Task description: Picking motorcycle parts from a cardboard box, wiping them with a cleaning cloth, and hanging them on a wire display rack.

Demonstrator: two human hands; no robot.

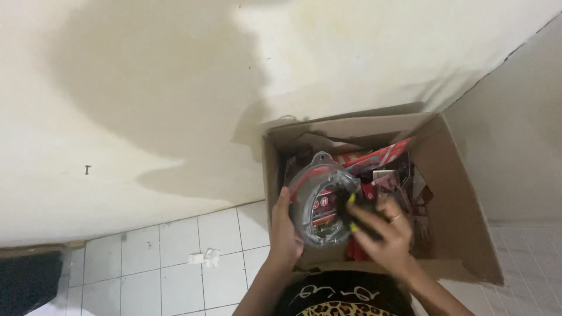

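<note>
A round clear plastic blister pack point(319, 199) with grey curved parts and a red card inside is held up over an open cardboard box point(459, 199). My left hand point(284, 231) grips its left edge from below. My right hand point(380, 231), with yellow-painted nails and a ring, presses its fingers on the pack's right side. Inside the box lie several more red and clear packaged items point(389, 169).
The box stands on a white tiled floor point(170, 263) against a cream wall point(146, 99) with a small nail point(87, 169). A crumpled white scrap point(205, 257) lies on the tiles. A dark object point(26, 281) sits at the lower left.
</note>
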